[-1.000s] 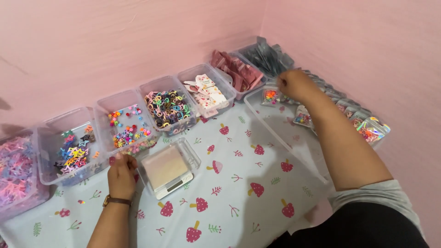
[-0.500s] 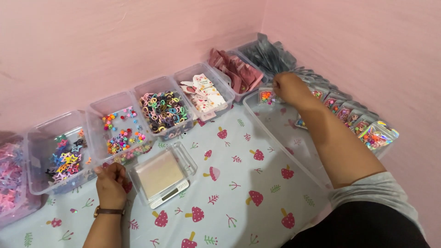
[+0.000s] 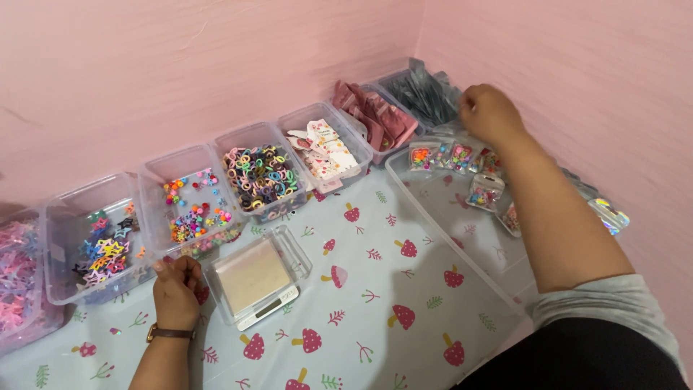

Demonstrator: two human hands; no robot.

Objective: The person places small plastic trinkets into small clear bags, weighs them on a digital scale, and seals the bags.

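**Hands at the scale and the far corner bin**

Along the pink wall runs a row of clear bins on a mushroom-print cloth (image 3: 375,289); the left hand (image 3: 175,289), with a brown watch strap at the wrist, rests on the cloth just beside a small scale (image 3: 256,282) that sits under a clear cover; its fingers (image 3: 184,266) are curled in loosely and hold nothing that can be seen, their tips near the front edge of the bead bin (image 3: 191,206); next to that bin stands a bin of small coloured hair ties (image 3: 261,177), then a bin of printed cards (image 3: 321,148), then a bin of pink pouches (image 3: 375,115); to the left sits a bin of star-shaped clips (image 3: 94,242); the right hand (image 3: 491,115) reaches over to the corner, at the edge of the bin of grey bags (image 3: 422,94); its fingers are bent and bunched, though whether they pinch a bag cannot be told; below the forearm lies a large shallow tray (image 3: 433,209) with small filled packets (image 3: 447,155) in a line at its far end.
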